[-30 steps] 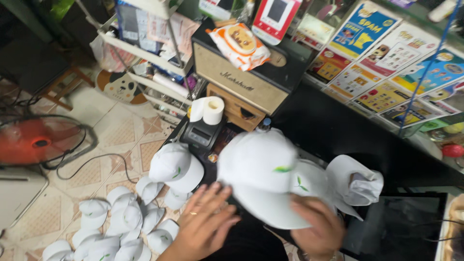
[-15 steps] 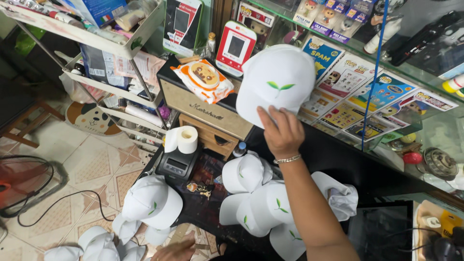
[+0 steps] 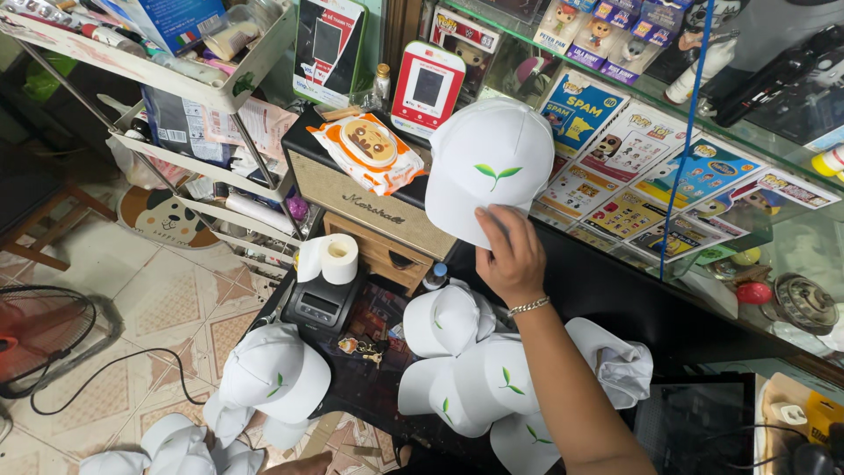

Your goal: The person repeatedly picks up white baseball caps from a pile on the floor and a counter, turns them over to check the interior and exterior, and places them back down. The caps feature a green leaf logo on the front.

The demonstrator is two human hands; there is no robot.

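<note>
My right hand grips the brim of a white cap with a small green leaf mark. It holds the cap up in front of the glass counter, beside a tan and black speaker box. Below my forearm, several more white caps lie piled on a dark tabletop. Another white cap rests at the table's left corner. Only a sliver of my left hand shows at the bottom edge, near that cap; its fingers are hidden.
A tissue roll and a small black printer stand under the speaker box, with keys nearby. More caps lie on the tiled floor. A fan and cable are at left, and a wire shelf rack above.
A second ago both hands held the cap low over the pile. My right hand alone has since lifted it up toward the counter, and my left hand has dropped to the bottom edge.
</note>
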